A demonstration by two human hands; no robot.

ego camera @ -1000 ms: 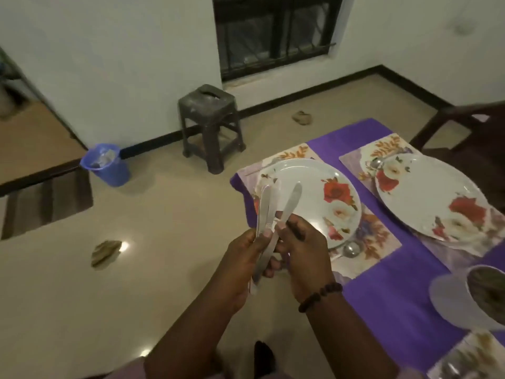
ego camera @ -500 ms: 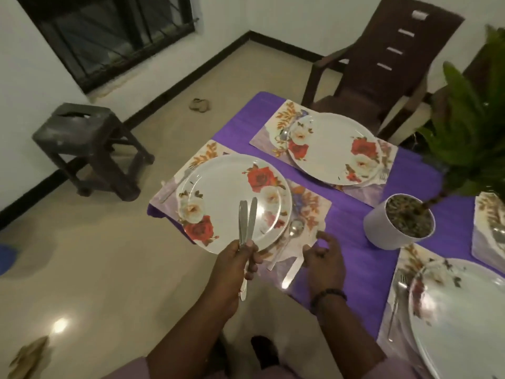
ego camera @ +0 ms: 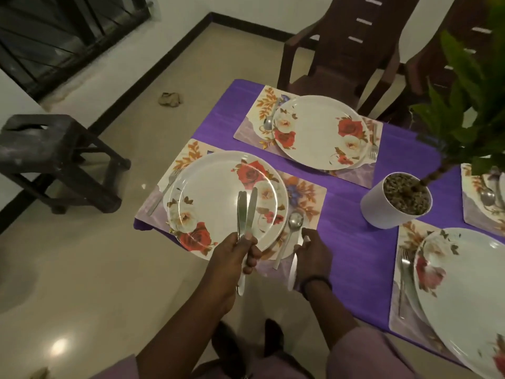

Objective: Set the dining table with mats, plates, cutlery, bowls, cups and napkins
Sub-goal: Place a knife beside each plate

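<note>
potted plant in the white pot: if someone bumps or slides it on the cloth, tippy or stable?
Probably tippy. The potted plant has a stem leaning right with broad leaves spreading well past the pot rim, so it looks top-heavy. The gravel-like fill likely adds base weight, which helps. On the purple tablecloth a push may drag and bunch the cloth rather than slide the pot.

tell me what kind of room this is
Most likely a home dining room: a table under a purple cloth laid with floral mats and white rose-patterned plates, dark brown plastic chairs drawn up, and a barred window above a tiled floor.
</note>
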